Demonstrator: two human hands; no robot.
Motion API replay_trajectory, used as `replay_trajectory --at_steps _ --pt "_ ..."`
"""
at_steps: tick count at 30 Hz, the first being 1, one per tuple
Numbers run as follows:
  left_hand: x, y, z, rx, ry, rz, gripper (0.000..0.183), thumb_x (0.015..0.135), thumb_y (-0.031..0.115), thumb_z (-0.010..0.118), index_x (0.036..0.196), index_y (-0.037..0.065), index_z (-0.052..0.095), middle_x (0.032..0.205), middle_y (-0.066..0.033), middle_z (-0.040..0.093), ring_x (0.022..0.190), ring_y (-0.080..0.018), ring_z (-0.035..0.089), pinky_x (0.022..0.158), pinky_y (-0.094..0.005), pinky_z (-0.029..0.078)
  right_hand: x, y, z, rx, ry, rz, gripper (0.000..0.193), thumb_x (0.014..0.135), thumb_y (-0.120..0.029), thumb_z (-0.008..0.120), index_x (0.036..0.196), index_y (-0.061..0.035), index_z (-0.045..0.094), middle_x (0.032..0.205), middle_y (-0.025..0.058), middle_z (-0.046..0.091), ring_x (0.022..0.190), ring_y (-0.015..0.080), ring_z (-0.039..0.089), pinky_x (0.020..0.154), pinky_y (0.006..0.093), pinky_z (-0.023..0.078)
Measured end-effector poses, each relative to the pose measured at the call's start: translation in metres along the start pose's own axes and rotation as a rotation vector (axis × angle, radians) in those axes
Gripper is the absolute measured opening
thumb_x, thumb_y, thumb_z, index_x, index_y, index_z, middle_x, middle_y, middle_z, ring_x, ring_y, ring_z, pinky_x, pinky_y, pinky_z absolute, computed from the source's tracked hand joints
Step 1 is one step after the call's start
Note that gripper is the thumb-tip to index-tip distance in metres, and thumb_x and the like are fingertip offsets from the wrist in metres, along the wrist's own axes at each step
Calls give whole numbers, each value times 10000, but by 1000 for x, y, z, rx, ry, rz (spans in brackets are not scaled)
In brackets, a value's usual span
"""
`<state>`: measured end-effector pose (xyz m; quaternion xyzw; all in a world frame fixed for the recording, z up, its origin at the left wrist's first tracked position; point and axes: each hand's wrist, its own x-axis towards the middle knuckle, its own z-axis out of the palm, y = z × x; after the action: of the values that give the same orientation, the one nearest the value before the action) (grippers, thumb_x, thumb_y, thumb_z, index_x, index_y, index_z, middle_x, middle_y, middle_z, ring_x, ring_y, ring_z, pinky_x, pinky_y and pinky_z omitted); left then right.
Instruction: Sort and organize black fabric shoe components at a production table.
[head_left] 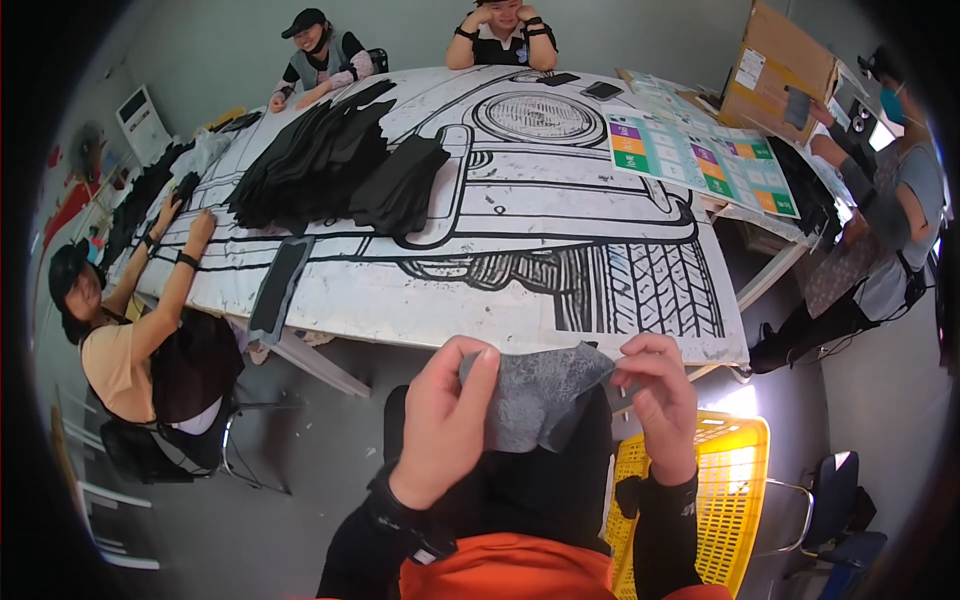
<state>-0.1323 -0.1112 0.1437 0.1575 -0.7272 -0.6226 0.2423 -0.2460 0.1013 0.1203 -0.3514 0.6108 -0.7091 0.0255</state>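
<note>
In front of me, between my two hands, is a piece of mottled grey cloth [535,390], off the near edge of the table and above my lap. My left hand [445,425] grips its left end, with the thumb lying on top. At the cloth's upper right corner, my right hand [660,405] pinches the edge between thumb and fingertips. The cloth sags between them, with a darker part folded at its lower right. On the table lies a large fanned stack of black cloth pieces [310,160], with a smaller black stack [402,185] against it.
The white table [480,305] bears a black line drawing. A dark pad with grey edges [278,290] overhangs its near left edge. A yellow basket [735,500] stands at my right. Printed sheets [700,160] and a cardboard box [775,70] are far right. Several people surround the table.
</note>
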Motion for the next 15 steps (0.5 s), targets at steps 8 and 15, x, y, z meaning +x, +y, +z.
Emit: replay_trajectory --at_steps 8,15 --pt "-21 16 21 293 229 315 110 1002 132 639 994 22 636 752 -96 666 611 -168 647 585 -293 501 -21 -27 40 -166 349 227 194 880 -6 738 856 -45 549 696 -21 557 608 14 464 517 209 343" --pt "-29 11 34 267 253 323 92 991 108 651 1004 18 649 784 -106 689 638 -169 667 604 -290 516 -13 -41 68 -183 255 355 313 795 -137 872 876 -21 593 750 1 600 609 17 527 528 190 411"
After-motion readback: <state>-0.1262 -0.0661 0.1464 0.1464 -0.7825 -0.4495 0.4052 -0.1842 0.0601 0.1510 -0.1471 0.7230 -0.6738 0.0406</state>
